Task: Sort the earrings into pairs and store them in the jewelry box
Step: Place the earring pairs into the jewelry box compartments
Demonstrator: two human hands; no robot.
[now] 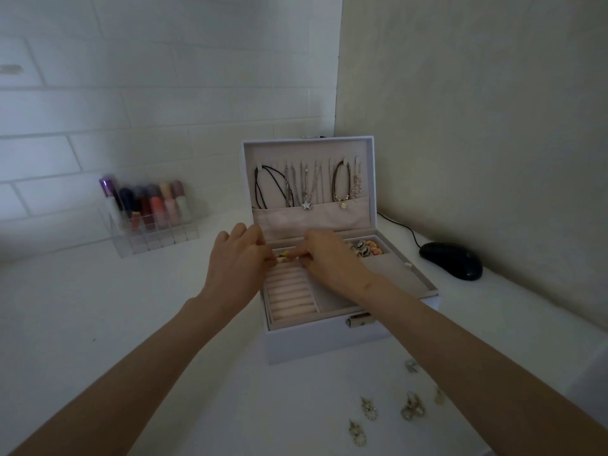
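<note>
Two bare hands met over the open jewelry box (329, 343) on a white counter (98, 307). The left hand (237, 258) and the right hand (332, 258) both had their fingertips curled and pinched on a small yellow earring (283, 256), held just above the box's rear left compartment, behind the ring rolls (289, 294). More stored earrings (367, 248) lay in the rear right compartment, partly hidden by the right hand.

The box lid stood upright near the corner where the tiled wall met the plain wall (493, 126), with necklaces (306, 189) hanging inside it. The box's metal latch (358, 320) faced the person, just beside the right forearm.

Loose earrings (413, 408) lay scattered on the counter in front of the box and to its right, under and beside the right forearm, close to the counter's near right edge. A black mouse (450, 260) sat to the right of the box, near the plain wall, its cable (401, 228) running behind the box. A clear lipstick organizer (154, 218) stood against the tiled wall, well apart from the box on the left. Bare counter stretched between the organizer and the left forearm.
</note>
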